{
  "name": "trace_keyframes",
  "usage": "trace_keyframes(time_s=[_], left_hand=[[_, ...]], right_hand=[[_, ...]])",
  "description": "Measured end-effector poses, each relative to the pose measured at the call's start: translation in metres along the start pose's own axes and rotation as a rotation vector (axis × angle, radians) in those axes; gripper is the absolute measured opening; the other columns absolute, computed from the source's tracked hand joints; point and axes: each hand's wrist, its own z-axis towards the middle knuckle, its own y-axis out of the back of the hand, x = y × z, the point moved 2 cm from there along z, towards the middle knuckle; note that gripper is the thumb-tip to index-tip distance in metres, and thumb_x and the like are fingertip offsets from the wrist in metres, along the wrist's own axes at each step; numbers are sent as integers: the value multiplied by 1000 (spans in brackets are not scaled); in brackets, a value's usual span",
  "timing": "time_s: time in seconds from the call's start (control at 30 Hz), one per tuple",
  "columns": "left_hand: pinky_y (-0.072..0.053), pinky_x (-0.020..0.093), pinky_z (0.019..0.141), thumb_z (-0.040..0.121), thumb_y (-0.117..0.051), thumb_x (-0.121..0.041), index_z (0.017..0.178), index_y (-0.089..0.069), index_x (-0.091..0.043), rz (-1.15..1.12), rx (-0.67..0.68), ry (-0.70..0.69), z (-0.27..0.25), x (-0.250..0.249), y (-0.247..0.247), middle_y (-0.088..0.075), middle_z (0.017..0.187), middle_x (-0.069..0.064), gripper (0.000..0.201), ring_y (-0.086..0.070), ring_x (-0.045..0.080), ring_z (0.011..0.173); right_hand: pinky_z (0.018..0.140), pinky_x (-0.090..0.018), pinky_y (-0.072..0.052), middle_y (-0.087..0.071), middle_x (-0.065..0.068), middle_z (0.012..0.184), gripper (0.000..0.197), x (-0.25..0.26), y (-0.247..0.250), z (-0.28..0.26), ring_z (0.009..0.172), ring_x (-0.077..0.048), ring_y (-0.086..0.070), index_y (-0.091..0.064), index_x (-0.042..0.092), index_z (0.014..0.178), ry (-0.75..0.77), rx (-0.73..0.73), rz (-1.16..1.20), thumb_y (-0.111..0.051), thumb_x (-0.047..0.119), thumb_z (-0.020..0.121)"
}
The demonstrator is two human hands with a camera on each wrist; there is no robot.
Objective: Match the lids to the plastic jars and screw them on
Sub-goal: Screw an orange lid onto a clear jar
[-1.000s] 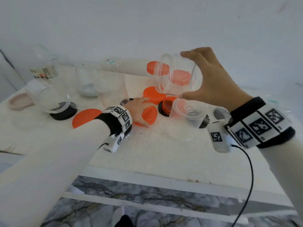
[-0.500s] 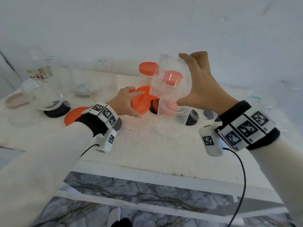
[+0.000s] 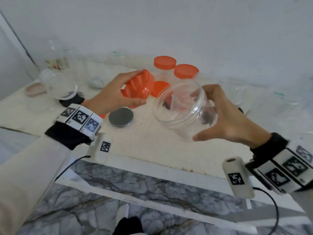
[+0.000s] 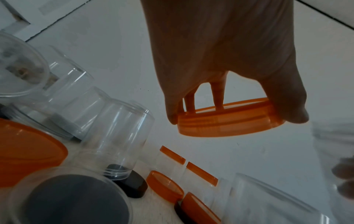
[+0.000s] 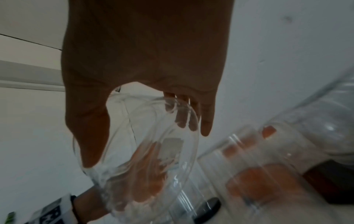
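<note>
Orange lid left; jar right

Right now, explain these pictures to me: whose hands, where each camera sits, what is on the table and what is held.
These are a person's bare hands, with cameras strapped to each wrist and one worn on the head. The wide picture comes from the head; the two dim ones look along each hand. The left hand holds an orange lid. The right hand grips a clear plastic jar, tilted with its mouth toward the lid. On the white table lie more clear jars, orange lids and a grey lid.
</note>
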Motion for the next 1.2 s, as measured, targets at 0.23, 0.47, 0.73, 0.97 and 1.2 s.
trace_keyframes(time_s=[0.23,0.47,0.73,0.97,1.2], left_hand=[[-36,14,95,52,-70,-59,132,-37,-44,-56,17,-28,-13,-5,-12,-42,127,-19,87,-41,-6,119],[-40,7,87,55,-71,-59,130,-38,-43,-55,103,-73,-16,-14,-34,-43,133,-17,83,-42,-8,119],[-31,18,101,52,-69,-65,131,-38,-36,75,218,-129,-15,-21,-62,-34,136,-19,90,-35,-6,121],[-20,3,96,58,-74,-54,131,-41,-34,130,244,-176,-17,-24,-74,-30,137,-14,83,-27,-6,121],[-19,29,110,54,-71,-65,134,-45,-30,265,357,-216,-18,-26,-97,-27,147,-8,91,-18,7,134]], right_hand=[[97,-18,-36,-51,12,122,106,-33,-9,-16,117,-4,-48,-38,25,127,-146,80,43,-92,32,35],[97,-14,-35,-49,13,126,93,-64,-16,-14,119,-3,-45,-42,26,128,-216,198,10,-92,17,49],[101,-22,-31,-40,9,137,102,-82,-34,-3,129,-7,-36,-19,25,132,-273,295,36,-88,14,59],[93,-18,-38,-37,4,134,88,-81,-37,-2,125,-9,-38,-27,21,134,-360,276,101,-83,13,66],[93,-28,-49,-48,3,129,88,-81,-39,-1,122,-11,-46,-36,17,132,-382,232,167,-86,7,60]])
